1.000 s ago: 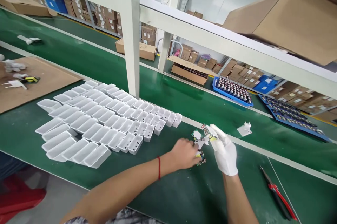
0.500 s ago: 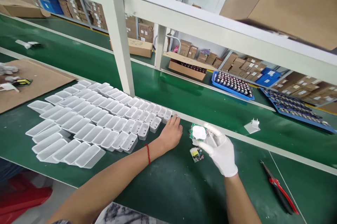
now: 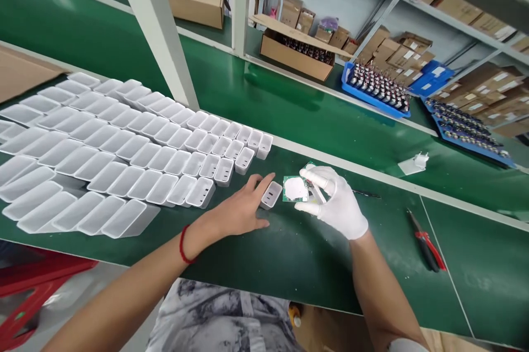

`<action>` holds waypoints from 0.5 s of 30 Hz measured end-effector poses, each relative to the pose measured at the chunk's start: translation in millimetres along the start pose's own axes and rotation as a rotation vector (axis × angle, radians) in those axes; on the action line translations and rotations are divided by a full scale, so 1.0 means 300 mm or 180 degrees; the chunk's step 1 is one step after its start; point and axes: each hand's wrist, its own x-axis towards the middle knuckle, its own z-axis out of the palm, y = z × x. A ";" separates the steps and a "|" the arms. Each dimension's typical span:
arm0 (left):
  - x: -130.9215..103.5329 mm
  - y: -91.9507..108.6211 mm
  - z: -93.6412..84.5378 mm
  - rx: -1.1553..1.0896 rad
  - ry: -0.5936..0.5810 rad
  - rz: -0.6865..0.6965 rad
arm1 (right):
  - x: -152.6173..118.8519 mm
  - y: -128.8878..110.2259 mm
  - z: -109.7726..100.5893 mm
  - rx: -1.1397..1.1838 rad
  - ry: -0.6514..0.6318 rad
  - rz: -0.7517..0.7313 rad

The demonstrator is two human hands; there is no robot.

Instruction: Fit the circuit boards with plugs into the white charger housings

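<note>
My bare left hand point(image 3: 243, 207), with a red string at the wrist, has its fingers apart beside a single white plastic case point(image 3: 271, 195) with slots in its bottom. The index fingertip is at the case's upper rim. In a white glove, my right hand point(image 3: 336, 200) grips a green circuit board point(image 3: 295, 189) with a white pad on its face between thumb and fingers. The board's left edge is close to the case. Many open white cases point(image 3: 140, 153) stand in slanting rows to the left.
Red-handled pliers point(image 3: 427, 244) lie at the right, with a white plug part point(image 3: 420, 160) behind them. A white post point(image 3: 155, 27) rises behind the cases. Blue trays point(image 3: 374, 90) of parts and an open carton point(image 3: 295, 59) stand farther back.
The view has shifted. My left hand has opened out beside a single case that now stands near the board. My right hand still holds the board, now closer to my left hand.
</note>
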 end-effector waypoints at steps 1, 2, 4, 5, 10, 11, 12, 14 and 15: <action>0.009 -0.019 -0.002 -0.0246 -0.0055 0.0106 | 0.002 0.005 0.006 -0.0041 -0.0054 -0.0147; 0.022 -0.034 -0.002 -0.0426 -0.0103 0.0226 | 0.002 0.009 0.011 -0.0094 -0.0113 -0.0239; 0.053 -0.054 0.005 -0.0589 -0.0095 0.0379 | 0.002 0.016 0.022 -0.0224 -0.0214 -0.0301; 0.069 -0.060 0.011 -0.0612 -0.0059 0.0396 | 0.001 0.017 0.027 -0.0297 -0.0238 -0.0320; 0.111 -0.068 0.059 -0.0531 0.0422 0.0625 | 0.002 -0.007 0.039 -0.0736 -0.0383 -0.0377; 0.109 -0.071 0.069 -0.0519 0.0525 0.0740 | 0.005 -0.019 0.039 -0.0822 -0.0412 -0.0358; 0.107 -0.073 0.077 -0.0527 0.0608 0.0838 | 0.007 -0.032 0.039 -0.0900 -0.0435 -0.0340; 0.100 -0.078 0.089 -0.0585 0.0729 0.0943 | 0.011 -0.058 0.037 -0.1023 -0.0474 -0.0365; 0.097 -0.080 0.092 -0.0593 0.0784 0.0967 | 0.012 -0.069 0.036 -0.1088 -0.0510 -0.0392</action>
